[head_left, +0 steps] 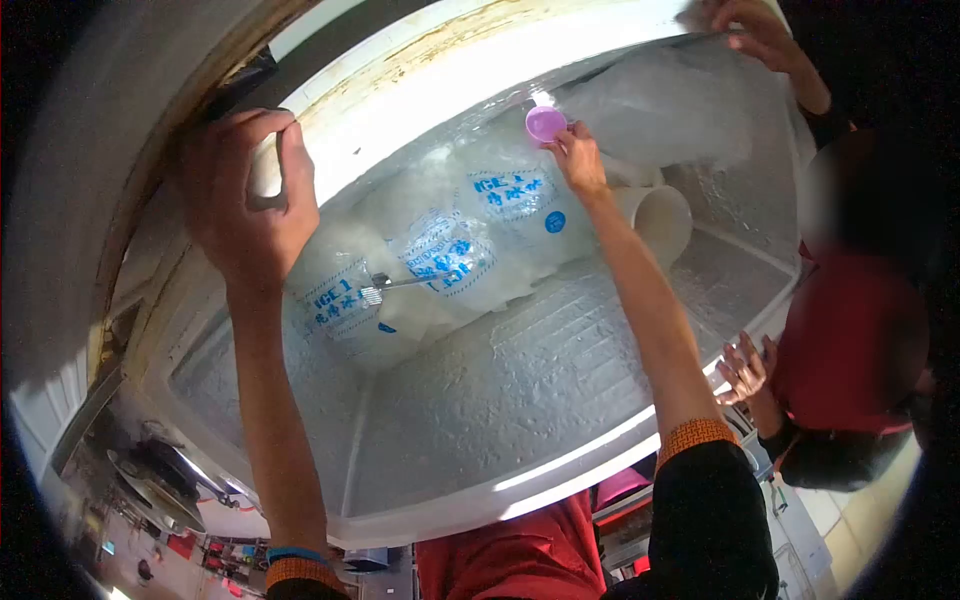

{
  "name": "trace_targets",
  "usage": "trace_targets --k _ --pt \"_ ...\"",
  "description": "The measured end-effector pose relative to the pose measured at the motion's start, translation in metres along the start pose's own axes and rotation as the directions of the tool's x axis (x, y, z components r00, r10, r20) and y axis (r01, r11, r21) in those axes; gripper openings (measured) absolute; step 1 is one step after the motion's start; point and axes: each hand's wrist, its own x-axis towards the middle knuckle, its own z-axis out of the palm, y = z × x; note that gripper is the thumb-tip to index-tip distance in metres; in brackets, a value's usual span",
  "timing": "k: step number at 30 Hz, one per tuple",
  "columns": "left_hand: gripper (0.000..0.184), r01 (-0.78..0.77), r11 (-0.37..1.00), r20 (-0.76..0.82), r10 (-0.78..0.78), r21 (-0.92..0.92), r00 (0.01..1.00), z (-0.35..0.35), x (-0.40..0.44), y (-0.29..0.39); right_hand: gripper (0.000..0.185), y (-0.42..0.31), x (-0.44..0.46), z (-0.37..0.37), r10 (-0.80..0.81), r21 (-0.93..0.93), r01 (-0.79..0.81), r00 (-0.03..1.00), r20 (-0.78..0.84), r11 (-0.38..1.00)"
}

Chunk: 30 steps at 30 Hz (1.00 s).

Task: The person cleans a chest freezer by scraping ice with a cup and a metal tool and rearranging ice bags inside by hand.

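My right hand (580, 160) grips a small purple cup (546, 125) by its side, above the far wall of an open chest freezer (500, 380). My left hand (255, 190) is raised at the far left with its fingers curled round the edge of the white freezer lid (410, 85). Below and between my hands lie clear plastic ice bags (440, 255) with blue print, piled along the far side. A metal utensil (385, 287) with a long handle rests on them; I cannot make out its kind.
A white cylindrical container (662, 225) lies on its side at the freezer's right. A person in a red apron (850, 340) stands at the right, one hand (755, 35) near the far corner, the other hand (745, 370) by the near rim.
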Motion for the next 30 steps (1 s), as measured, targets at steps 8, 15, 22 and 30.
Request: trace_targets --k 8,15,22,30 --pt "0.013 0.042 0.994 0.017 -0.041 -0.097 0.999 -0.013 0.011 0.010 0.020 -0.083 -0.090 -0.081 0.328 0.303 -0.226 0.879 -0.347 0.926" --pt "0.011 0.019 0.996 0.010 -0.018 -0.088 1.000 -0.014 0.012 0.009 0.028 -0.064 -0.157 -0.105 0.767 0.843 -0.292 0.610 -0.199 0.451" --pt "0.011 0.042 0.995 0.011 -0.041 -0.089 0.999 -0.016 0.013 0.011 0.033 -0.017 -0.175 -0.117 0.865 0.959 -0.276 0.463 0.193 -0.066" --pt "0.012 0.073 0.990 0.022 -0.071 -0.119 0.997 -0.015 0.012 0.009 0.035 0.013 -0.179 -0.124 0.743 0.778 0.060 0.352 0.570 -0.625"
